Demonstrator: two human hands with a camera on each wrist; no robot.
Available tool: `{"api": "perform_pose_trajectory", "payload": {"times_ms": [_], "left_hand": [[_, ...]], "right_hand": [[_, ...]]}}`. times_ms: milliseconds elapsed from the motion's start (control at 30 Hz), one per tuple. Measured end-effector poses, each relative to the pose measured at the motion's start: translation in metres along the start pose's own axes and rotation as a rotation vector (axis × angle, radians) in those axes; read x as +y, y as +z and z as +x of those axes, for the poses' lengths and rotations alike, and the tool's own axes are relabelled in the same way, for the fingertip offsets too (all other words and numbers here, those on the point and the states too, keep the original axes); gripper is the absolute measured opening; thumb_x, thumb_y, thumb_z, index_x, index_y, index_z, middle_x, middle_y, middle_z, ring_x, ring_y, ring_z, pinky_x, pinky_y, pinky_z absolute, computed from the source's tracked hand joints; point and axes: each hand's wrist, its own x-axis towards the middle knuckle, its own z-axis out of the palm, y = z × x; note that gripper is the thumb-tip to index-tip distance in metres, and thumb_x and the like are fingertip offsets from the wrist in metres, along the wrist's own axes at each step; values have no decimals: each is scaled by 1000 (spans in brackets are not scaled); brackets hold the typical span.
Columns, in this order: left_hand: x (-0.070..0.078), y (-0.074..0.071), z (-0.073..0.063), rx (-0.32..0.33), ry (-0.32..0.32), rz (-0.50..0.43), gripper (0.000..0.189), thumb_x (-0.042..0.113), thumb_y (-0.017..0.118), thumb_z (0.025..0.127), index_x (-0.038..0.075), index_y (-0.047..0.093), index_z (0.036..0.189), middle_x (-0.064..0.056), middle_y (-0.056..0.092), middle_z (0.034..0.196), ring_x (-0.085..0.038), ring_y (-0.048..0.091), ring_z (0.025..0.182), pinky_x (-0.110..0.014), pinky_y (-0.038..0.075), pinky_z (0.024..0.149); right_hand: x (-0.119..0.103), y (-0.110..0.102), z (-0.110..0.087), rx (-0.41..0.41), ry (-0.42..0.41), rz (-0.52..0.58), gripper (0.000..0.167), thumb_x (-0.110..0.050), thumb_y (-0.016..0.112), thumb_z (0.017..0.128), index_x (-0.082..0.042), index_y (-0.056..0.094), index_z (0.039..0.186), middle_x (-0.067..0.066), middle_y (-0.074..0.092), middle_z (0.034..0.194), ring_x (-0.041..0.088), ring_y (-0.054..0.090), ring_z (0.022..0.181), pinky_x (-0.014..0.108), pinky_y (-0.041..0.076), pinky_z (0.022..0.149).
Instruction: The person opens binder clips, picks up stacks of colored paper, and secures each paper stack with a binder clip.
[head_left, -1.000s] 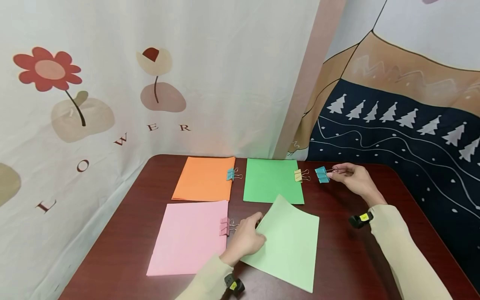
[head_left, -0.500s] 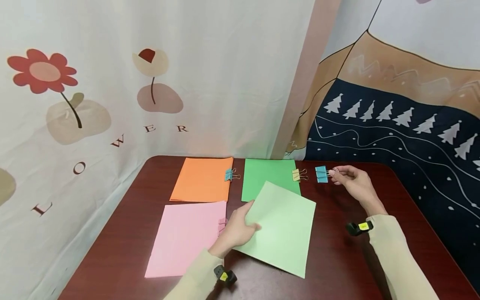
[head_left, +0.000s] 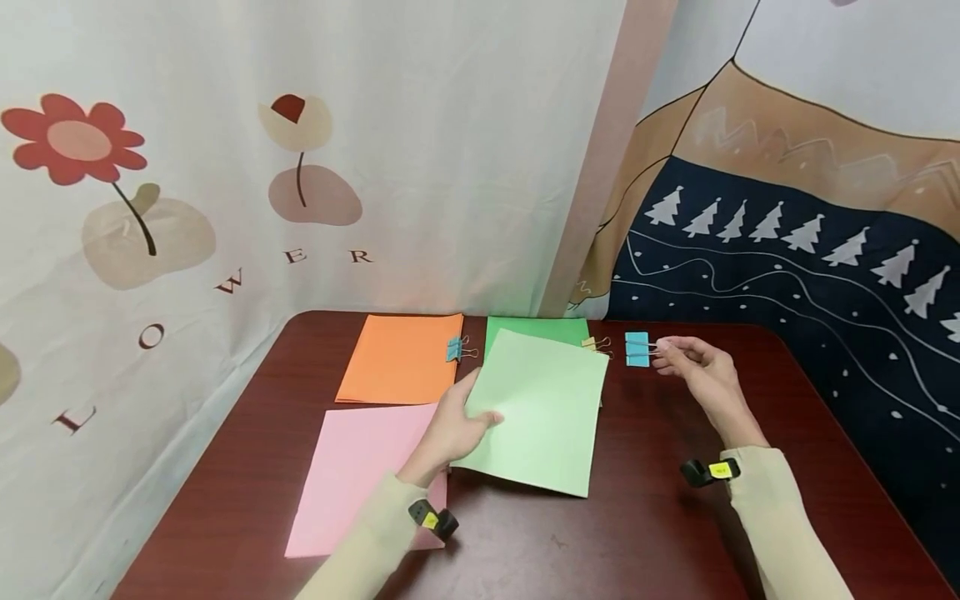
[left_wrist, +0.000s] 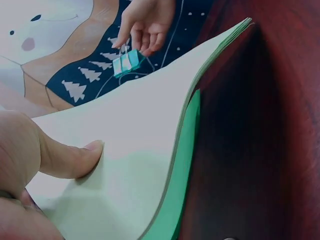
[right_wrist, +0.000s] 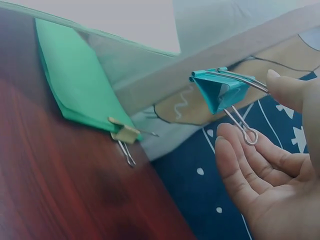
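My left hand (head_left: 453, 421) grips a stack of pale green paper (head_left: 543, 421) by its left edge, thumb on top. The stack is lifted off the table, tilted and slightly bent; several layers show along its edge in the left wrist view. To its right, my right hand (head_left: 705, 379) pinches a blue binder clip (head_left: 637, 350) by its wire handles. In the right wrist view the thumb is on one handle of the clip (right_wrist: 220, 92), with fingers by the other. Clip and pale stack are apart. Behind the stack lies green paper (head_left: 555, 327), partly covered, with a yellow binder clip (right_wrist: 126, 134).
Orange paper (head_left: 401, 358) with a blue binder clip (head_left: 454, 348) lies at the back left. Pink paper (head_left: 360, 475) is in front of it, partly under my left forearm. Printed curtains (head_left: 420, 150) stand along the back and sides of the dark red table (head_left: 600, 550).
My left hand has raised the pale green stack and moved it back and left, over part of the green paper. The right hand keeps the blue clip near the same place, its flat side turned more squarely.
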Motion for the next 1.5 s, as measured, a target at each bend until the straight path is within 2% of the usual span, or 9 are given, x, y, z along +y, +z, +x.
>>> {"api": "perform_pose_trajectory", "payload": {"times_ms": [100,233,433,533,800,1000,1300,1433,1500], "left_hand": [[0,-5,4,6,-3,-11,75,10,75,92,20,40,158,-6,54,153,-32,50,142,-57,37,118],[-1,-10,9,21,7,-47,74,8,75,91,23,43,156,-5,58,148,-30,53,138,-55,40,117],[-5,-14,14,53,22,-92,67,7,78,90,26,51,149,-2,64,139,-28,58,132,-52,45,113],[-8,-14,16,64,14,-125,63,9,78,90,25,54,145,-2,65,136,-26,58,131,-51,46,112],[-15,-13,18,74,-2,-171,56,11,78,91,22,56,141,-2,66,133,-24,61,126,-48,49,108],[-15,-13,18,79,0,-194,57,9,78,90,18,55,141,-5,67,134,-26,61,125,-48,50,107],[-12,-13,17,81,-7,-225,57,8,78,90,18,55,142,-7,66,134,-26,63,123,-46,53,105],[-11,-13,16,90,-17,-238,52,8,77,90,15,57,138,-9,68,129,-25,67,114,-43,57,98],[-11,-12,16,90,-15,-239,52,7,77,90,15,57,137,-9,68,129,-25,66,115,-43,56,100]], "right_hand": [[1,6,-6,7,-27,86,55,-50,65,98,-7,61,132,-11,73,102,7,74,89,14,56,84],[3,14,-12,6,-49,186,44,-42,67,99,-7,63,125,-14,74,97,5,73,84,15,57,81],[4,23,-20,-11,-45,268,37,-37,68,99,-7,64,120,-9,76,97,7,72,83,17,58,80],[4,27,-22,-29,-54,358,34,-32,68,100,-4,63,118,-6,76,98,10,71,82,19,58,80],[-4,39,-29,-53,-101,540,9,-18,64,102,-9,65,104,-3,75,91,10,69,73,21,58,72],[-5,43,-32,-54,-69,553,10,-15,62,103,-5,64,103,-4,75,88,10,67,70,21,57,70],[-5,53,-33,-43,-3,430,17,-12,58,104,4,61,107,-3,74,90,11,66,69,22,56,69],[-6,57,-33,-54,11,453,19,-13,57,105,6,61,109,-5,74,88,10,66,69,21,55,68],[-7,59,-34,-67,22,476,15,-13,58,104,2,62,105,-5,73,87,10,65,69,22,55,68]]}}
